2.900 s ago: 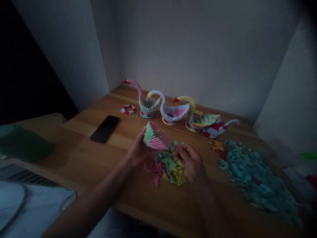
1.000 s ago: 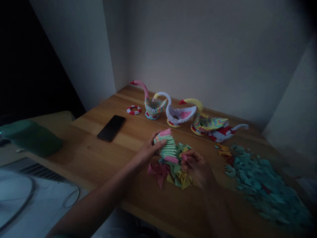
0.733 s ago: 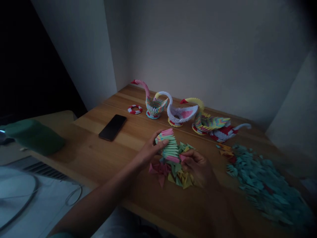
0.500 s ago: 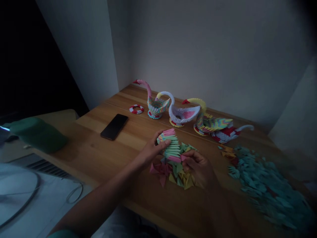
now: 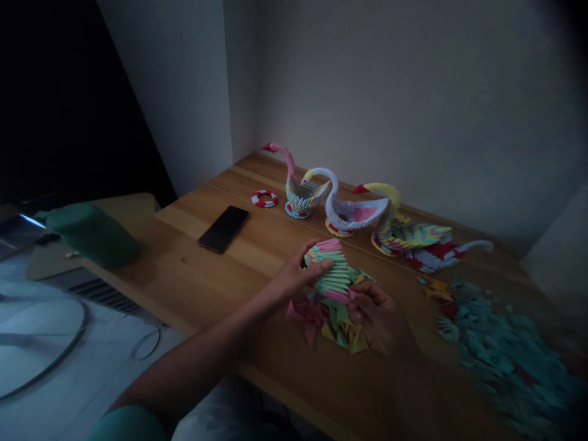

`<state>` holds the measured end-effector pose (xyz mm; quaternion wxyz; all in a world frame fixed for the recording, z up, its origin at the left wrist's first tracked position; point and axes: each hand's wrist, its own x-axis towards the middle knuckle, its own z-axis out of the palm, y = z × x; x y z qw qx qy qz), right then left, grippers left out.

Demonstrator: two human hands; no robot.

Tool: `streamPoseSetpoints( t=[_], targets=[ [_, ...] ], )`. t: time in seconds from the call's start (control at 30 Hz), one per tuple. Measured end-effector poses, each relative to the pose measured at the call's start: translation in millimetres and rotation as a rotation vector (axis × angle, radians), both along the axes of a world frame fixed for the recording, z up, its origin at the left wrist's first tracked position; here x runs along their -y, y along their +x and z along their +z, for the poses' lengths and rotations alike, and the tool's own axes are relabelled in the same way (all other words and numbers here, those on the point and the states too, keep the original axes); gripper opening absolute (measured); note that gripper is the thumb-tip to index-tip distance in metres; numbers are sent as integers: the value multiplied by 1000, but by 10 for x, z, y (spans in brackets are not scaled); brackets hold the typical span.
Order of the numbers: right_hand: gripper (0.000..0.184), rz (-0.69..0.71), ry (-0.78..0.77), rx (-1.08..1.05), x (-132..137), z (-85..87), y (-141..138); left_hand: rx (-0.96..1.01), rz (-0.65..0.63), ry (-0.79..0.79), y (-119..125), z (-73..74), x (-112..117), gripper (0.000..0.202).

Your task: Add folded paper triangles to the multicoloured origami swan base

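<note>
My left hand [image 5: 303,269] is closed round a piece of modular paper origami [image 5: 336,274], banded in pink, yellow and pale green, with the thumb across its front. At its lower right edge, my right hand [image 5: 374,306] pinches a pink folded paper piece [image 5: 351,294] that touches the origami. Below both hands lie loose folded paper pieces: pink ones [image 5: 309,315] on the left, yellow ones [image 5: 353,337] and green ones nearer the right hand.
Several finished paper swans [image 5: 353,211] stand along the back of the wooden table [image 5: 184,294], beside a red and white paper ring [image 5: 264,198]. A black phone [image 5: 224,229] lies left. A big heap of teal paper pieces [image 5: 509,349] covers the right side. A green cloth-like object [image 5: 92,236] is far left.
The whole scene has shifted a little to the right in view as the head turned. The pink piece stays pinched against the origami's lower edge; both hands keep their grips.
</note>
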<state>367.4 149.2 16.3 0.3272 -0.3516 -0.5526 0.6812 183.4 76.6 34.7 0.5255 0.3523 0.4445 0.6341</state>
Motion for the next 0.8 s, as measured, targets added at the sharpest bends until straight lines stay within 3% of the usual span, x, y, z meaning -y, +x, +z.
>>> streamPoseSetpoints(
  t=[0.5, 0.8],
  targets=[
    [31, -101, 10, -45, -6, -96, -61, -9, 53, 44, 6, -41, -35, 71],
    [30, -78, 52, 1, -21, -97, -27, -73, 58, 54, -18, -90, -58, 68]
  ],
)
